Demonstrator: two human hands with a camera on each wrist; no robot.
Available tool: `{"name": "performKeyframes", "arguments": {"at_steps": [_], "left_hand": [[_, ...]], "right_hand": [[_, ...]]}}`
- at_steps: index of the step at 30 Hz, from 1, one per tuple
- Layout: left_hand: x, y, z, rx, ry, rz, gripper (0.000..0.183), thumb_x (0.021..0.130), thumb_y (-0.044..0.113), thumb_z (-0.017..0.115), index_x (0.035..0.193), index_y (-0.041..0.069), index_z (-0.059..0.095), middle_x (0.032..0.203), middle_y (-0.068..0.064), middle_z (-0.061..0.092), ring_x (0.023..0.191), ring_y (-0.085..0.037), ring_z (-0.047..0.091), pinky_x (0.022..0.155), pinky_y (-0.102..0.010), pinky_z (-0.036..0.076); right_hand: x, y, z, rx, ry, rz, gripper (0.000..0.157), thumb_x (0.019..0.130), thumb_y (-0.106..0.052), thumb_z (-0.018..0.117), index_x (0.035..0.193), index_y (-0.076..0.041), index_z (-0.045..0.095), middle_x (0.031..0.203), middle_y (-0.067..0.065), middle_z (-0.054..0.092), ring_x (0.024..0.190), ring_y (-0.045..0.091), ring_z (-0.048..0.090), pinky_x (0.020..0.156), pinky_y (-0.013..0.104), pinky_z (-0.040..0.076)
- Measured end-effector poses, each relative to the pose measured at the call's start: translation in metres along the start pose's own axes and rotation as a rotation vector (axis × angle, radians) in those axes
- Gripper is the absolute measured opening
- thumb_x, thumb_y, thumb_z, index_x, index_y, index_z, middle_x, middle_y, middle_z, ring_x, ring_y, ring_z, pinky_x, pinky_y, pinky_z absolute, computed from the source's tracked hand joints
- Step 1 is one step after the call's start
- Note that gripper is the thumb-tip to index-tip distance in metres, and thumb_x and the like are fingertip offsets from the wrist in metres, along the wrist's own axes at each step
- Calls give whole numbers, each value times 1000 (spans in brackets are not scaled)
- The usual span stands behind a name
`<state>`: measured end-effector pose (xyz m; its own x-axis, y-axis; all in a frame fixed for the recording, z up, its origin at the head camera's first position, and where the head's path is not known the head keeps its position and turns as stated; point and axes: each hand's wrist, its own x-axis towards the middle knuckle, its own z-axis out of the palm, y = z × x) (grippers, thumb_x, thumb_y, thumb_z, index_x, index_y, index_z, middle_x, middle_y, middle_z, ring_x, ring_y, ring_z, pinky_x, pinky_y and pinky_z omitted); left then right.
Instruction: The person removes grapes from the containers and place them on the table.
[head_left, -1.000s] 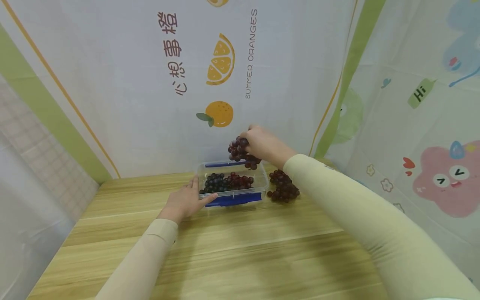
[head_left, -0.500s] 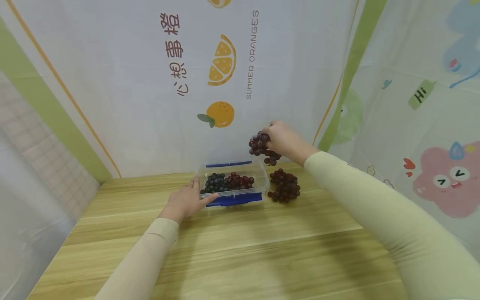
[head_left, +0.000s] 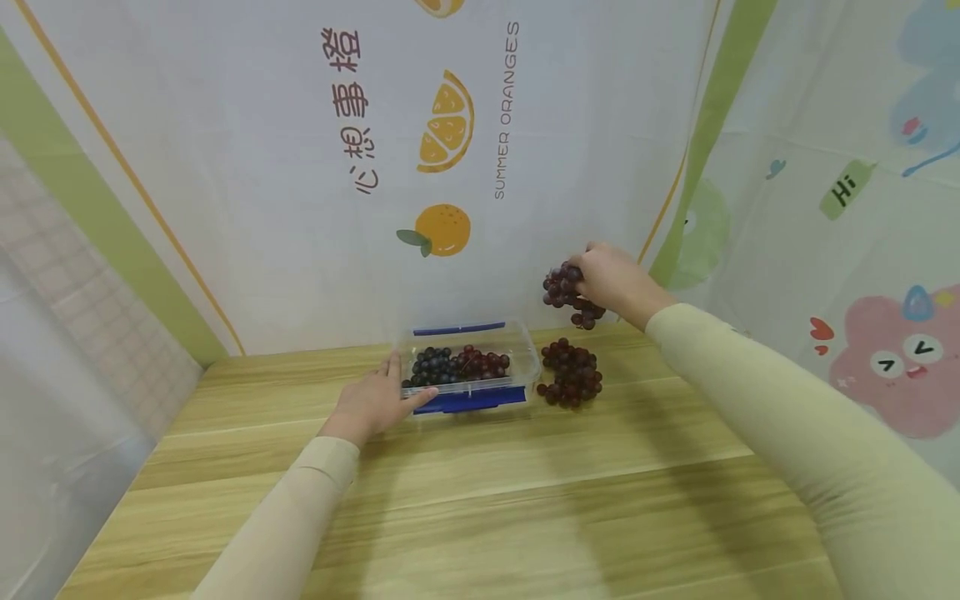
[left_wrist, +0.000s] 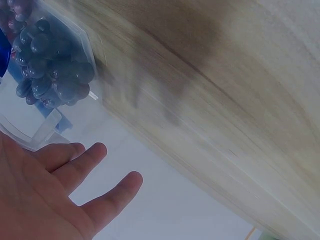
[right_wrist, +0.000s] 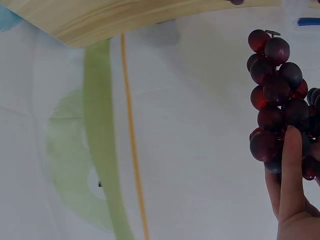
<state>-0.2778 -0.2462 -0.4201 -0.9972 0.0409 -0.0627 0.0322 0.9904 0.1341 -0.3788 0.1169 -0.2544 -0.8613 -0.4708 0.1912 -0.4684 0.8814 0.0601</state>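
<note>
My right hand (head_left: 617,282) holds a bunch of dark red grapes (head_left: 562,285) in the air, right of the plastic box. In the right wrist view the grapes (right_wrist: 277,90) hang from my fingers (right_wrist: 292,170). My left hand (head_left: 371,404) rests with spread fingers at the left end of the clear box (head_left: 517,342), thumb along its front rim. Inside the box lie a blue-black bunch of grapes (head_left: 432,367) and a red bunch (head_left: 482,363). In the left wrist view the dark bunch (left_wrist: 55,65) shows through the box wall, beside my fingers (left_wrist: 117,197).
Another dark red bunch (head_left: 572,373) lies on the wooden table (head_left: 465,500), just right of the box. Blue clips (head_left: 468,400) line the box's long sides. A white printed cloth (head_left: 262,208) hangs behind the table, another (head_left: 810,250) on the right.
My right hand has carried its bunch of grapes rightward, from over the box to above the bunch on the table. The left hand has stayed at the box.
</note>
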Motion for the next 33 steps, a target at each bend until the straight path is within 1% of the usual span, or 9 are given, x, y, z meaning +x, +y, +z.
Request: {"name": "performKeyframes", "arguments": {"at_steps": [4, 6, 11, 15, 21, 24, 28, 30, 33], "left_hand": [[0, 1, 0, 1, 5, 2, 122, 77, 94, 20, 158, 4, 2, 161, -20, 21, 139, -44, 39, 42, -35, 43], [0, 1, 0, 2, 5, 3, 123, 77, 94, 19, 158, 3, 3, 161, -20, 21, 140, -44, 39, 42, -35, 43], [-1, 1, 1, 2, 1, 0, 122, 77, 93, 20, 158, 4, 3, 161, -20, 22, 138, -43, 42, 42, -35, 43], [-2, 2, 0, 2, 0, -3, 120, 79, 92, 21, 158, 4, 2, 161, -20, 24, 136, -43, 44, 43, -35, 43], [-3, 3, -2, 12, 0, 8, 119, 80, 91, 21, 157, 1, 3, 159, -23, 25, 135, -43, 46, 46, -36, 47], [-2, 4, -1, 10, 2, 9, 118, 81, 90, 23, 157, 1, 3, 160, -22, 26, 135, -43, 45, 46, -36, 46], [-2, 4, -1, 8, 2, 7, 117, 82, 89, 24, 157, 1, 3, 160, -22, 26, 136, -42, 44, 46, -36, 47], [-2, 3, -1, 10, 1, 5, 117, 82, 89, 23, 157, 1, 2, 160, -22, 26, 137, -42, 44, 47, -36, 47], [-3, 4, -1, 6, -3, 2, 117, 82, 89, 24, 157, 2, 2, 160, -22, 25, 135, -43, 46, 45, -36, 45]], "right_hand": [[-4, 12, 5, -7, 0, 9, 40, 93, -12, 64, 130, 0, 61, 114, 23, 62, 102, 34, 62, 87, 46, 54], [-6, 19, 8, -19, 2, 9, 36, 92, -12, 64, 126, 0, 63, 112, 23, 63, 101, 35, 62, 86, 47, 54], [-11, 35, 19, -24, -8, 33, 34, 91, -12, 66, 122, 2, 65, 110, 24, 64, 98, 35, 63, 83, 48, 55], [-16, 48, 26, -34, -27, 55, 39, 90, -11, 67, 125, 3, 63, 112, 27, 64, 100, 38, 63, 85, 49, 55], [-25, 68, 39, -20, -53, 67, 31, 91, -7, 63, 118, 7, 66, 110, 29, 66, 104, 43, 63, 89, 52, 53], [-31, 77, 44, 15, -57, 85, 28, 90, -5, 63, 114, 9, 67, 106, 29, 67, 98, 41, 65, 82, 49, 54], [-37, 88, 52, 13, -58, 103, 28, 90, -5, 64, 114, 9, 67, 103, 27, 69, 93, 37, 67, 76, 46, 55], [-40, 93, 58, 10, -54, 102, 27, 90, -5, 64, 112, 9, 67, 101, 27, 70, 92, 37, 67, 76, 46, 55], [-44, 100, 66, 19, -50, 105, 16, 90, -4, 64, 100, 8, 68, 93, 25, 71, 87, 37, 67, 75, 47, 54]]}}
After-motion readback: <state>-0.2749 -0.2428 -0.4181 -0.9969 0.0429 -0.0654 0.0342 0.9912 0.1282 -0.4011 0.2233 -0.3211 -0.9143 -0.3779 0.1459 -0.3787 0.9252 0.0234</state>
